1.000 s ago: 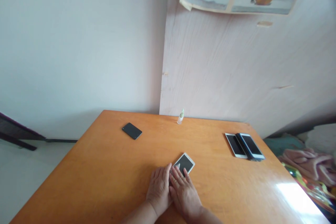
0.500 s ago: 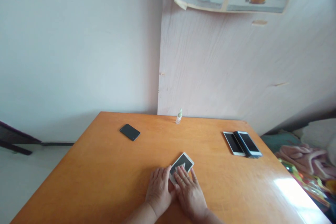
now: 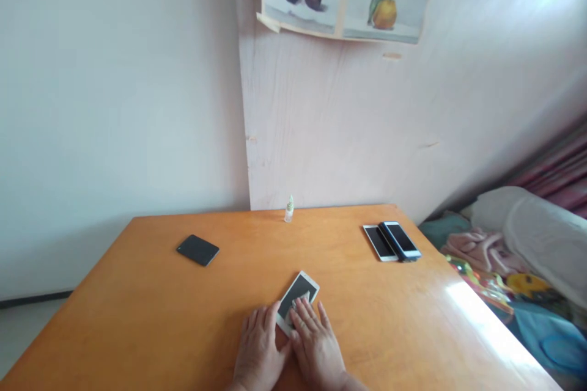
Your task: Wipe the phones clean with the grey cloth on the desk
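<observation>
A white-framed smartphone lies slanted on the wooden table in front of me, its dark screen facing up. My left hand rests at its lower left edge, thumb along the side, holding it steady. With my right hand I press a small pale wiping cloth flat against the screen. The fingers cover most of the cloth and the phone's lower right part. My two hands nearly meet at the phone's near end.
The table carries a black phone at left and a small clear dropper bottle at the back. On the right, a white phone lies beside a blue-cased phone. Bedding is beyond the right edge.
The camera view has turned to the right, so everything sits further left. My right hand with the cloth has shifted slightly down the screen; my left hand stays at the phone's edge.
</observation>
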Demonstrator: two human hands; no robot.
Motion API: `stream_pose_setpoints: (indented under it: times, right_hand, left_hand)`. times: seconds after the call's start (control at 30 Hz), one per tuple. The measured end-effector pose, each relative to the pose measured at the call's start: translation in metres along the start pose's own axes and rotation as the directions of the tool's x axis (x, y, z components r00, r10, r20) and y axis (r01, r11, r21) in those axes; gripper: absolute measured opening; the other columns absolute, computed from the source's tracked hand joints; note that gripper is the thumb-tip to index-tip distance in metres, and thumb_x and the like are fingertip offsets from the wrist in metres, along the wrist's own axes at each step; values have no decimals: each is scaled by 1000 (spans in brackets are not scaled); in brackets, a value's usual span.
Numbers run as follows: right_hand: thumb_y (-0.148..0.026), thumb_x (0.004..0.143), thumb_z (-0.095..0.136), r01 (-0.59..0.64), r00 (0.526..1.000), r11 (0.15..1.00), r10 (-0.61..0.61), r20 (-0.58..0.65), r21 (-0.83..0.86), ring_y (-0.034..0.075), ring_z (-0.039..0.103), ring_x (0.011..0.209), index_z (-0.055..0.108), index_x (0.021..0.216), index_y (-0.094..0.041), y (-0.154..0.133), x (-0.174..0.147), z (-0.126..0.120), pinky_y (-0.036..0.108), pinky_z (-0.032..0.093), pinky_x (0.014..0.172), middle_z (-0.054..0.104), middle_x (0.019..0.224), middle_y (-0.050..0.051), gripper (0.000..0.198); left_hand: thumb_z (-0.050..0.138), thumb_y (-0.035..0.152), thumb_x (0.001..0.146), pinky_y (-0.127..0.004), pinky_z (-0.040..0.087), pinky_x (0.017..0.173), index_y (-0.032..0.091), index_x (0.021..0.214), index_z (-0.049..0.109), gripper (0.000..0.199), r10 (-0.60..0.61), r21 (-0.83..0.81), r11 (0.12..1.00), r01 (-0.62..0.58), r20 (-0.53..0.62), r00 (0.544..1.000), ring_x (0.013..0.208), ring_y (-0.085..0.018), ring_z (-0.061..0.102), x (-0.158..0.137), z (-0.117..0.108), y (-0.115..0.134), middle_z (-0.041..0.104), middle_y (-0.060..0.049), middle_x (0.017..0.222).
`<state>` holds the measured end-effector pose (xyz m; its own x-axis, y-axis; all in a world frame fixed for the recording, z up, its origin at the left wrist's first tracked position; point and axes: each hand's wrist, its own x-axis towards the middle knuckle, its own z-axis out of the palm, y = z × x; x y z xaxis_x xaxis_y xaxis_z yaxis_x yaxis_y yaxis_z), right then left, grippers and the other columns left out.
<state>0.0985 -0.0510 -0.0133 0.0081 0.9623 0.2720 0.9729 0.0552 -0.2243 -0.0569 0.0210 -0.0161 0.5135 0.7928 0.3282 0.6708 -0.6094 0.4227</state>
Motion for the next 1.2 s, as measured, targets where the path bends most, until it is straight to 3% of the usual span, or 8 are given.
stream_pose_setpoints:
  times: [0.17, 0.33, 0.47, 0.6, 0.7, 0.8, 1.03, 1.2]
  right_hand:
    - [-33, 100, 46, -171, 984, 985, 169, -58, -32, 25, 42, 139, 60, 134, -21, 7, 26, -7, 47, 37, 116, 53, 144, 9, 39]
    - [-37, 96, 53, 28, 987, 999, -34, -154, -38, 25, 53, 130, 63, 130, -21, -2, -10, 15, 39, 48, 107, 57, 140, 7, 39]
    - [-32, 98, 50, 40, 993, 999, -37, -117, 25, 20, 59, 124, 63, 130, -27, 9, -37, 4, 34, 49, 106, 61, 135, 3, 35]
    - [-30, 97, 49, -117, 984, 986, 132, -121, 118, 22, 58, 125, 55, 139, -28, 20, -45, -17, 33, 53, 101, 56, 141, 6, 42]
    - [-36, 97, 49, -297, 909, 913, 360, -211, 279, 28, 58, 125, 54, 139, -24, 20, -42, -28, 40, 54, 97, 53, 144, 12, 44]
    - [-45, 96, 51, -355, 846, 726, 517, -127, 589, 27, 68, 108, 62, 125, -22, 12, -29, -35, 35, 57, 87, 69, 121, 12, 39]
    - [-78, 78, 55, -548, 661, -85, 566, 493, 832, 17, 63, 58, 64, 95, -17, -20, 25, -38, 22, 42, 42, 65, 68, 3, 64]
    - [-82, 64, 63, -496, 630, -231, 568, 529, 837, 12, 49, 45, 62, 74, -17, -18, 39, -30, 24, 41, 43, 51, 53, -3, 66]
  left_hand:
    - [69, 36, 79, -43, 47, 88, 21, 128, 50, 55, 64, 31, 998, -62, -62, 996, 99, -27, 59, 3, 6, -8, 64, -8, 108]
    - [68, 21, 74, -42, 48, 88, 22, 127, 51, 56, 64, 24, 998, -63, -44, 997, 101, -27, 60, 3, 5, -9, 64, -7, 110]
    - [70, 25, 73, -44, 49, 87, 22, 126, 51, 56, 36, -4, 999, -36, -48, 998, 99, -28, 61, 5, 1, -4, 65, -8, 109]
    - [69, 35, 77, -45, 51, 89, 20, 128, 49, 57, 1, -76, 997, -10, -116, 993, 102, -28, 63, 8, -1, 0, 66, -11, 112]
    - [68, 52, 77, -46, 52, 88, 18, 130, 47, 66, -125, -167, 981, 100, -146, 981, 103, -29, 65, 11, 0, 4, 67, -13, 112]
    - [68, 63, 72, -47, 54, 85, 18, 129, 47, 76, -322, -302, 908, 292, -55, 945, 99, -30, 68, 18, 1, 11, 69, -12, 108]
    - [65, 63, 72, -43, 55, 85, 14, 134, 37, 84, -461, -596, 619, 512, 253, 851, 94, -28, 69, 47, -1, 27, 66, -11, 106]
    - [67, 63, 67, -46, 56, 84, 14, 127, 46, 81, -404, -517, 700, 492, 281, 870, 97, -31, 69, 47, 15, 24, 66, -15, 112]
